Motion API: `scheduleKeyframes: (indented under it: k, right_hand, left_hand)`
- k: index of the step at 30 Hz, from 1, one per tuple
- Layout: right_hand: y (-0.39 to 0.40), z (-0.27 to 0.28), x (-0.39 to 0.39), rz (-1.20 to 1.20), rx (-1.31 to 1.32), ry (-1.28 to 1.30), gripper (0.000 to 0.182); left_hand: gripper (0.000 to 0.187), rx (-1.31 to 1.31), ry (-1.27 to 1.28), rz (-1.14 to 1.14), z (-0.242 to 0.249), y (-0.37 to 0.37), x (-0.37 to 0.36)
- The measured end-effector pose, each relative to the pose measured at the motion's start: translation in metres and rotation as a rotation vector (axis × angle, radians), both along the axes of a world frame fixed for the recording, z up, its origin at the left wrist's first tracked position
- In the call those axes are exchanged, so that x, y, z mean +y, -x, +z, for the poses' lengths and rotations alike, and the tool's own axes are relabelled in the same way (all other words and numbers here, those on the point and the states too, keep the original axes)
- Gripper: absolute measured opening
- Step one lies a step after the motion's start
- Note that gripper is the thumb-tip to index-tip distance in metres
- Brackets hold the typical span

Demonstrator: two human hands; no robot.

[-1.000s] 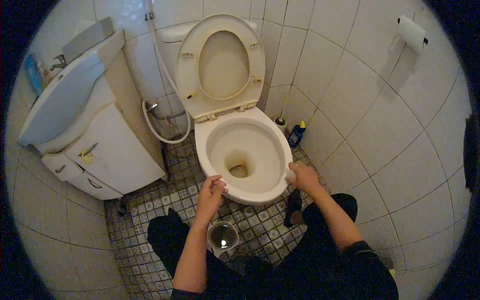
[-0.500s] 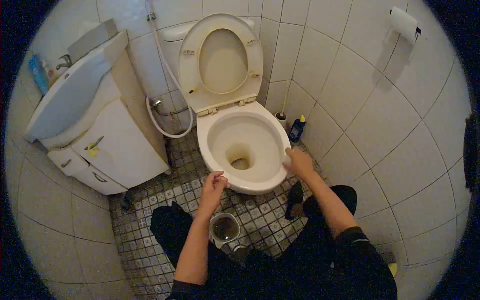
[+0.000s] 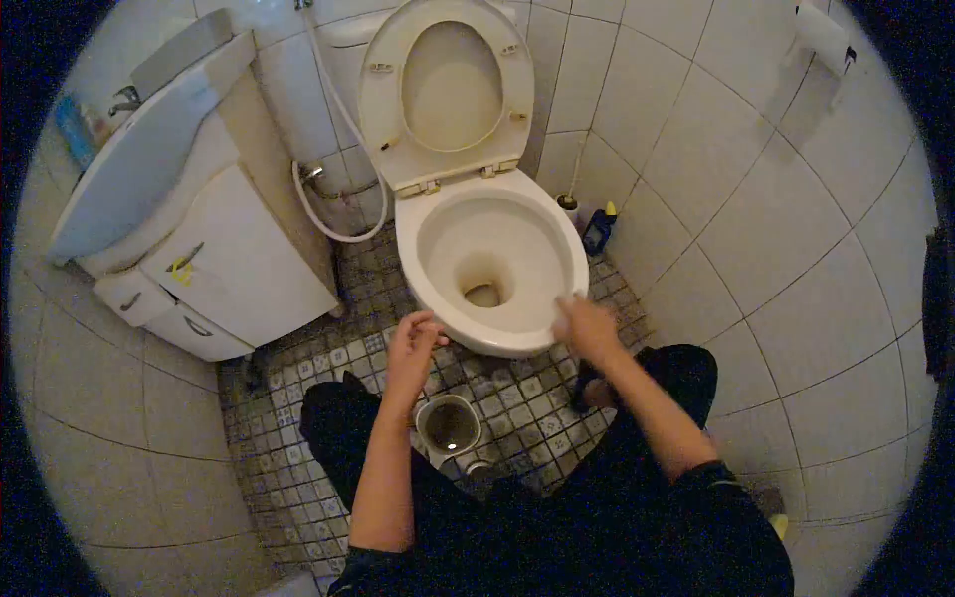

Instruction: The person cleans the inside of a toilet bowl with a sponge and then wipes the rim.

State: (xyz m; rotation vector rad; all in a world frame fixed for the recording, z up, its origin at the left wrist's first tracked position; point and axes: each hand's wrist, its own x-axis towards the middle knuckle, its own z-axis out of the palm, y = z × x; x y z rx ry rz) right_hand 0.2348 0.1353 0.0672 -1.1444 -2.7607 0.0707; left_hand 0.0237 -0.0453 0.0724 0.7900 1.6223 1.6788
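Note:
A white toilet bowl (image 3: pixel 487 343) stands in front of me with its lid and seat (image 3: pixel 380 109) raised; brown staining shows around the drain. My right hand (image 3: pixel 587 330) is at the bowl's front right rim, its fingers bent together and blurred; whatever they may hold is too small to make out. Just outside the front left rim is my left hand (image 3: pixel 413 348), fingers curled but apart, with nothing seen in it. Between my legs a small container (image 3: pixel 449 426) of dark liquid sits on the tiled floor.
On the left are a sink (image 3: pixel 139 174) and a white cabinet (image 3: pixel 234 269). A hose (image 3: pixel 343 239) loops beside the toilet. Behind its right side stand a toilet brush (image 3: pixel 569 202) and a dark bottle (image 3: pixel 600 229). A paper roll (image 3: pixel 824 38) hangs on the right wall.
The view has tilted downward, so the toilet appears higher. My right hand has shifted along the rim toward the bowl's front. My left hand stays near the front left rim.

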Motion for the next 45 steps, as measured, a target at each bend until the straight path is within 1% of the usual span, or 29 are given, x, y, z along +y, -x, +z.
scheduleKeyframes:
  k: [1, 3, 4, 6, 7, 9, 10, 11, 13, 15, 17, 18, 22, 24, 25, 28, 29, 31, 33, 35, 36, 37, 38, 39, 40, 41, 43, 44, 45]
  right_hand:
    - [-0.003, -0.004, -0.015, 0.146, 0.024, -0.073, 0.035]
    - [0.0, 0.008, -0.022, 0.166, -0.005, -0.007, 0.032]
    - [-0.001, 0.006, -0.01, 0.166, -0.005, -0.001, 0.032]
    - [-0.002, 0.006, 0.024, 0.019, 0.039, -0.073, 0.033]
    - [-0.001, 0.002, 0.026, 0.02, 0.041, -0.068, 0.033]
    - [0.001, 0.003, 0.025, -0.001, 0.056, -0.159, 0.035]
    - [0.006, -0.003, 0.016, -0.046, -0.052, -0.098, 0.038]
    - [0.007, -0.001, 0.0, -0.053, -0.056, -0.1, 0.038]
    - [0.003, 0.011, -0.026, 0.187, -0.025, -0.075, 0.039]
    - [-0.002, 0.0, 0.002, 0.173, -0.041, -0.041, 0.039]
    - [-0.005, -0.004, 0.032, 0.072, 0.094, -0.175, 0.039]
    - [-0.005, 0.001, 0.038, 0.004, 0.032, -0.134, 0.04]
    - [0.0, -0.007, 0.006, 0.006, -0.074, -0.151, 0.04]
    - [-0.003, 0.002, -0.015, 0.166, -0.055, -0.022, 0.039]
    - [-0.003, 0.0, -0.008, 0.172, -0.056, -0.018, 0.039]
    - [-0.006, -0.002, 0.031, 0.011, 0.08, -0.117, 0.04]
    - [-0.004, 0.002, 0.028, 0.015, 0.081, -0.119, 0.04]
    - [0.001, 0.011, 0.01, -0.091, -0.023, -0.065, 0.04]
    - [-0.003, 0.005, -0.014, -0.023, 0.016, -0.071, 0.04]
    - [-0.007, 0.011, -0.027, 0.035, -0.049, 0.012, 0.041]
    - [-0.01, 0.003, -0.015, 0.008, 0.036, -0.002, 0.042]
    - [-0.014, -0.006, 0.003, 0.01, 0.034, -0.003, 0.042]
    - [-0.018, -0.014, 0.023, -0.05, 0.116, -0.056, 0.042]
    - [-0.012, -0.003, 0.029, -0.109, 0.198, -0.108, 0.042]
    - [-0.01, 0.006, 0.03, -0.26, 0.132, 0.009, 0.043]
    - [-0.007, 0.009, 0.019, -0.259, 0.132, 0.008, 0.043]
    - [-0.007, 0.006, -0.004, -0.165, 0.038, -0.055, 0.037]
    - [-0.009, 0.003, -0.009, -0.159, 0.035, -0.06, 0.037]
    - [-0.012, 0.0, -0.014, -0.072, 0.045, -0.033, 0.04]
  left_hand:
    - [0.03, 0.033, 0.023, 0.008, 0.002, -0.001, 0.001]
    - [0.03, 0.012, -0.012, 0.002, -0.003, 0.0, 0.003]
    - [0.03, -0.004, -0.04, -0.001, -0.006, 0.0, 0.002]
    - [0.03, -0.002, -0.018, -0.01, -0.008, -0.003, 0.0]
    - [0.03, 0.0, -0.008, -0.018, -0.008, -0.004, -0.001]
    - [0.03, -0.002, 0.016, -0.036, -0.007, -0.004, -0.001]
    - [0.031, -0.006, 0.036, -0.056, -0.007, -0.006, 0.0]
    - [0.031, -0.01, 0.033, -0.062, -0.005, -0.008, 0.001]
    - [0.032, 0.038, 0.028, -0.058, -0.002, -0.011, 0.006]
    - [0.032, 0.012, 0.005, -0.091, -0.005, -0.016, 0.01]
    - [0.033, -0.008, -0.002, -0.116, -0.008, -0.019, 0.009]
    - [0.033, -0.03, -0.021, -0.133, -0.01, -0.022, 0.01]
    - [0.033, -0.018, -0.054, -0.157, -0.011, -0.025, 0.014]
    - [0.034, -0.031, -0.044, -0.151, -0.007, -0.024, 0.016]
    - [0.035, -0.043, -0.028, -0.147, -0.007, -0.025, 0.016]
    - [0.037, 0.006, -0.026, -0.132, -0.011, -0.026, 0.015]
    - [0.037, 0.007, -0.027, -0.128, -0.013, -0.024, 0.015]
    - [0.037, -0.035, -0.1, -0.153, -0.018, -0.023, 0.012]
    - [0.038, -0.049, -0.109, -0.136, -0.01, -0.024, 0.01]
    - [0.039, -0.062, -0.124, -0.122, -0.007, -0.023, 0.014]
    - [0.039, -0.039, -0.116, -0.121, -0.007, -0.023, 0.014]
    - [0.04, -0.014, -0.106, -0.12, -0.008, -0.023, 0.013]
    - [0.04, -0.017, -0.103, -0.118, -0.011, -0.024, 0.013]
    - [0.04, -0.062, -0.128, -0.131, -0.016, -0.024, 0.014]
    - [0.041, -0.106, -0.153, -0.144, -0.019, -0.025, 0.014]
    - [0.041, -0.106, -0.154, -0.143, -0.019, -0.025, 0.013]
    - [0.041, -0.038, -0.135, -0.141, -0.015, -0.024, 0.012]
    - [0.041, -0.041, -0.14, -0.135, -0.013, -0.024, 0.013]
    - [0.041, -0.057, -0.153, -0.136, -0.01, -0.024, 0.013]
